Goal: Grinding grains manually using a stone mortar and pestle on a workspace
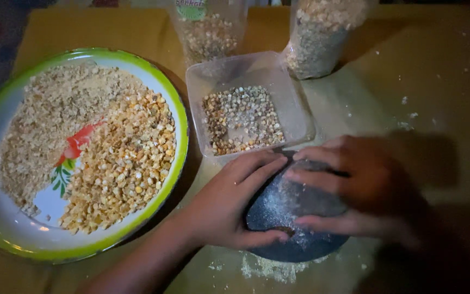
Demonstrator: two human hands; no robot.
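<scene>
Resting on the yellowish work surface (436, 81) near the bottom centre of the view, a dark, rounded grinding stone (295, 218) lies directly under both hands, dusted with pale powder, with a drift of ground meal (270, 268) spilling out at its near edge. Its long axis seems to run roughly from the near left up toward the far right, though the fingers hide much of its outline. The left hand (229, 204) comes in from the lower left and wraps the stone's left side, thumb along the near edge and fingers over the top. The right hand (365, 188), blurred, covers the stone from the right, fingers spread across its crown; the fingertips of the two hands nearly meet over the middle. Both hands are pressed onto the stone, neither nearer than the other. Just beyond the fingertips, almost touching them, stands a clear square plastic tub (300, 103) holding a layer of mottled split grains. Behind it stand two clear bags of grain, one left (208, 32) and one right (319, 38). Well off to the left lies a round enamel plate with a green rim (178, 109), bearing finer pale meal beside coarser yellow kernels.
</scene>
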